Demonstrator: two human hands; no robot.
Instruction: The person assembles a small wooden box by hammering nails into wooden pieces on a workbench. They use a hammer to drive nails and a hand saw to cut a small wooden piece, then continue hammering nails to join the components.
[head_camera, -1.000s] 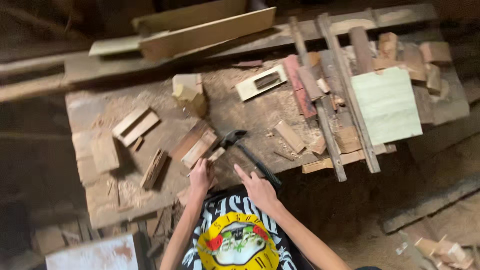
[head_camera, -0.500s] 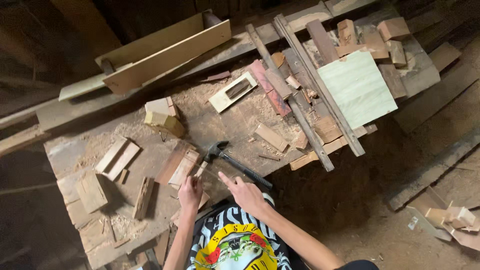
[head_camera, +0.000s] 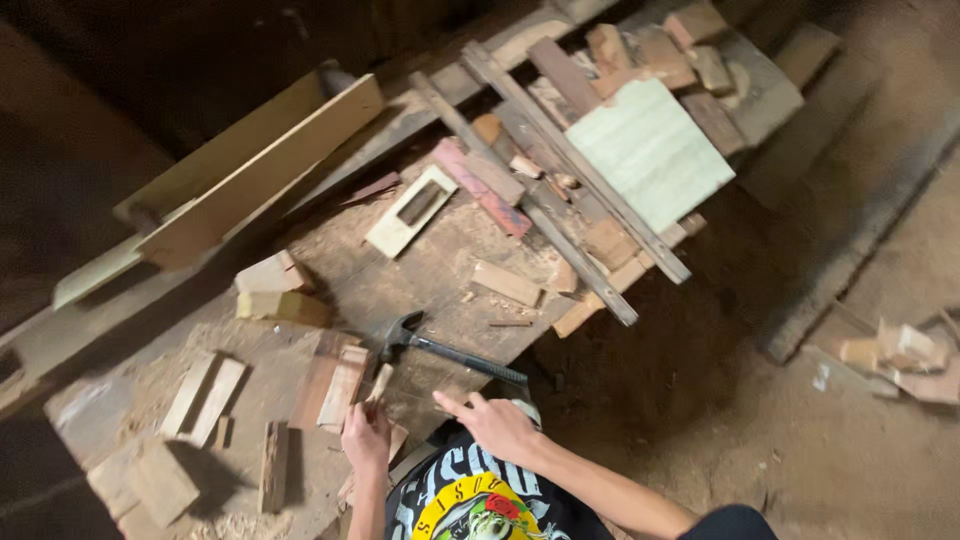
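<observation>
Since a moment ago your view has swung left and your right hand (head_camera: 497, 425) has slid nearer the hammer (head_camera: 447, 349). You're at a rough, sawdust-strewn tabletop (head_camera: 420, 280) littered with wood offcuts, a pale green board (head_camera: 650, 150) at its far end and a dirt floor (head_camera: 850, 420) beyond. Your left hand (head_camera: 366, 436) pinches a small wood strip (head_camera: 379, 383) beside the hammer's head; your right hand lies spread, forefinger out, just short of the handle's end.
</observation>
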